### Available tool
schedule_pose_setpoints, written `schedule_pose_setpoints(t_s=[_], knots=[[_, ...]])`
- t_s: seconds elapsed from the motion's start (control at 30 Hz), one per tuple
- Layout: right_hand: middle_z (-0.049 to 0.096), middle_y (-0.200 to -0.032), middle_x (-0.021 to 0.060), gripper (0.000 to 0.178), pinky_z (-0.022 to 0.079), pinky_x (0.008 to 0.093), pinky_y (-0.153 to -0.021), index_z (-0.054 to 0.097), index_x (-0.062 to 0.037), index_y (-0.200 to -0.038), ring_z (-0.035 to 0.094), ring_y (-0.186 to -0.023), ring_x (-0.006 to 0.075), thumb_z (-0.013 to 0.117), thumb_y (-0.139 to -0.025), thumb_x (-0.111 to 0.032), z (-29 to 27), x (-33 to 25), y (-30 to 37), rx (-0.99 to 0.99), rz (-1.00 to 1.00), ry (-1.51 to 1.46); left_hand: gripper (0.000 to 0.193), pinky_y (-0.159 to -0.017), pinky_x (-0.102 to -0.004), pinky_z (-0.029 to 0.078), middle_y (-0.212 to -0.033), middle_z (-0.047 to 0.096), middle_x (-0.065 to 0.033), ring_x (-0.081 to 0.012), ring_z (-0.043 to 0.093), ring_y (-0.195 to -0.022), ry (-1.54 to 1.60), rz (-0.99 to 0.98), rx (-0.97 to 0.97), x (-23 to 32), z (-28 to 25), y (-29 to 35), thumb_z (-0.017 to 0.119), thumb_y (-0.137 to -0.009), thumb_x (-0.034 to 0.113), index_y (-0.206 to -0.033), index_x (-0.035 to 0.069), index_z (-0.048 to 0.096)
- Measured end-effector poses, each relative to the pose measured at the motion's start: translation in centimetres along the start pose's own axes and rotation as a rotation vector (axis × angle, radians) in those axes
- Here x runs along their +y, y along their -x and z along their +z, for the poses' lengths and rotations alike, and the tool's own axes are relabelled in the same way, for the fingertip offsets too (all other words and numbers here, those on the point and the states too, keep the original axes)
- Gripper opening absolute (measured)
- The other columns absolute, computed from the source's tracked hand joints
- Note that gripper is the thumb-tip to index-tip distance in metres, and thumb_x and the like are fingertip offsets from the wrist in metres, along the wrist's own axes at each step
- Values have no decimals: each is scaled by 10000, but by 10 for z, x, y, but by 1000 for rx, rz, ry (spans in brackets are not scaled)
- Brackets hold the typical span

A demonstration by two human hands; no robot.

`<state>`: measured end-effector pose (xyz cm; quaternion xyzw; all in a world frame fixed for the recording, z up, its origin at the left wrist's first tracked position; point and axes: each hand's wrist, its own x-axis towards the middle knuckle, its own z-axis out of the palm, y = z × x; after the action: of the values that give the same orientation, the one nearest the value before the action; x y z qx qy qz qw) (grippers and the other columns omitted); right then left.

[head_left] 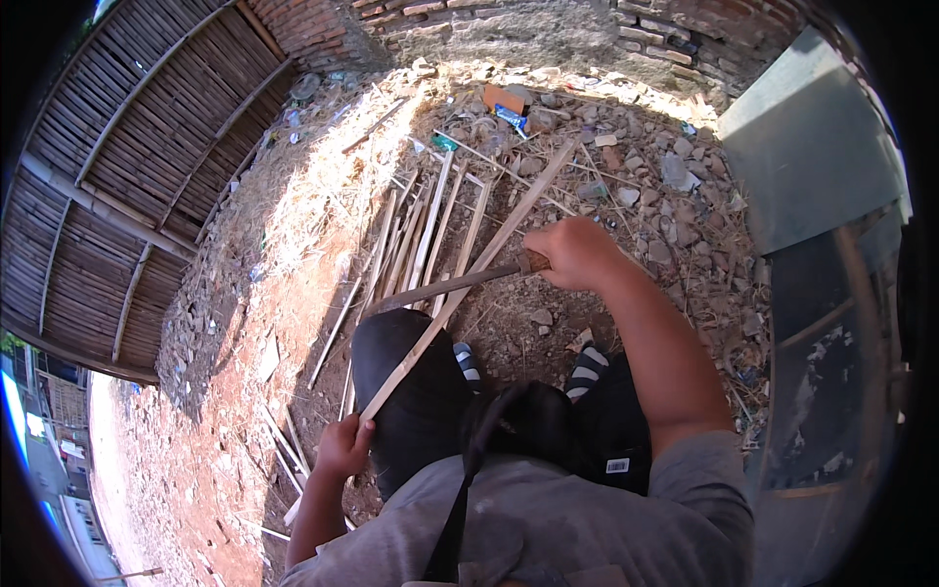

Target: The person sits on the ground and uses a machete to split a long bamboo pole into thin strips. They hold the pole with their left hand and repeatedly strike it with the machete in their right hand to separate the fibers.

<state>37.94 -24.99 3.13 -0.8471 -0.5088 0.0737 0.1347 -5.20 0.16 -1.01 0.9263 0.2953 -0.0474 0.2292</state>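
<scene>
A long, pale split-bamboo strip (pixel 414 360) runs slantwise from beside my left knee up toward the rubble. My left hand (pixel 344 446) is closed around its near end, thumb along the top. In my right hand (pixel 569 254) is the handle of a machete (pixel 425 293) with a long, narrow, dark blade. The blade points left and crosses the strip near its middle, above my knee; whether it touches the strip I cannot tell. On the ground ahead of my knees lies a loose pile of similar strips (pixel 423 230).
Stones and broken brick (pixel 675 220) cover the ground at right, with straw (pixel 318 181) at left. A brick wall (pixel 509 34) closes the far side. A slatted bamboo panel (pixel 127 147) stands left, and grey sheets (pixel 802 147) lean at right. My sandalled feet (pixel 587 370) are below me.
</scene>
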Motion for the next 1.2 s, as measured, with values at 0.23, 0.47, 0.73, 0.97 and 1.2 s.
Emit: schedule_pose_setpoints(t_s=[0.23,0.47,0.73,0.97,1.2], knots=[[707,-896,185,370,536,488,-754,679,-79,-1139,686,-856,389,731,-790,-191,15,83,8,465,462,-314,476,-610,-528,462,-655,595,-249,-476,624,-684,18,7,45,7,0,-3,548,-989,415,-756,1,568],[712,-912,180,360,538,482,-759,678,-93,-1137,688,-847,385,723,-791,-184,-7,18,9,140,170,-102,486,-609,-522,460,-650,591,-246,-473,626,-686,82,30,40,10,2,-1,540,-995,429,-766,1,575],[706,-903,189,326,543,481,-754,679,-105,-1108,687,-855,388,718,-793,-182,24,67,1,390,311,-260,486,-594,-529,451,-625,571,-239,-475,607,-655,6,42,61,6,0,-1,546,-994,429,-752,9,567],[697,-869,183,291,537,493,-738,668,-88,-1080,684,-842,388,707,-807,-181,7,50,8,363,322,-263,500,-592,-528,448,-630,568,-246,-473,605,-656,60,43,53,4,5,0,541,-997,430,-735,5,549],[666,-784,131,233,533,482,-702,619,-87,-925,680,-792,362,743,-742,-161,25,2,0,195,-228,31,486,-610,-534,451,-655,585,-251,-473,610,-672,-16,17,45,4,2,-1,549,-989,422,-732,9,546]])
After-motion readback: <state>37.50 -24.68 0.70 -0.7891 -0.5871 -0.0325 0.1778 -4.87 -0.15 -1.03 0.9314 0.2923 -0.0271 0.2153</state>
